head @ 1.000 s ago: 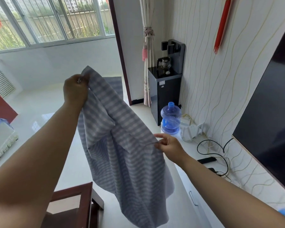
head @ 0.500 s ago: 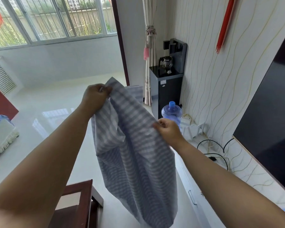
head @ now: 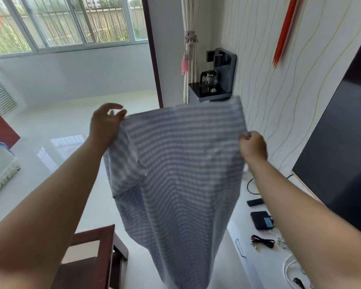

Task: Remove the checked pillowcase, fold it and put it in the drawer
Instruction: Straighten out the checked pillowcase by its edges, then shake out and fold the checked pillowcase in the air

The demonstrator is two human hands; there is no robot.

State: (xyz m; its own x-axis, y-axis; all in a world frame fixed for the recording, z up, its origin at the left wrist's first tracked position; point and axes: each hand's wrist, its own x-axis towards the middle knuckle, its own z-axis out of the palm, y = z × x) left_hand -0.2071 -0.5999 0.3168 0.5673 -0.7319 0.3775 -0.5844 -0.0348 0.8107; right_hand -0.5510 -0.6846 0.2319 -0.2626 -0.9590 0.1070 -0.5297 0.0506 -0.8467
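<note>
Both arms are extended forward, left hand [head: 105, 126] at ten o'clock, right hand [head: 253, 146] at two, fingers pinched closed.

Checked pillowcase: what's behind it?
Above the pillowcase, the dark dispenser's top with its glass pot shows. Its lower body is covered.

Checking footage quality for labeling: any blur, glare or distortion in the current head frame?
Head view: motion blur softens the pillowcase and both hands, left hand and right hand; window glare reflects on the glossy floor; wide-angle distortion bends the wall edges.
</note>
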